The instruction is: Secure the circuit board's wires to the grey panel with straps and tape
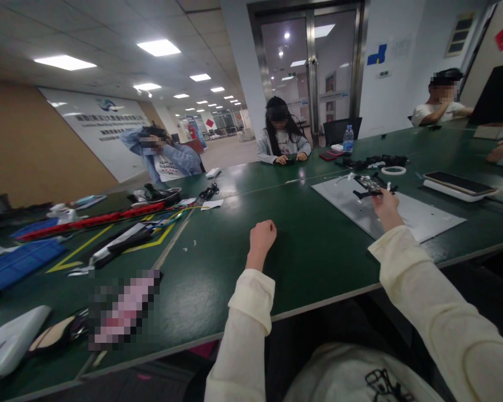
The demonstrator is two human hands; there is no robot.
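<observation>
Dark-green, glossy surface (318,229) spreads before the person, whose left hand (262,237) is nearer the body's midline, its fingers curled together well apart from the board, though whether they enclose anything cannot be told. Further right, over a flat, pale-grey rectangular board (423,218), the right hand (387,207) is far the closer one, its grip clamped on the near edge of a small black, spindly-armed frame (373,183). That frame lies ahead and slightly left of the fingertips, its longer spread seemingly crosswise, with a white, flat ring (393,171) beyond.
</observation>
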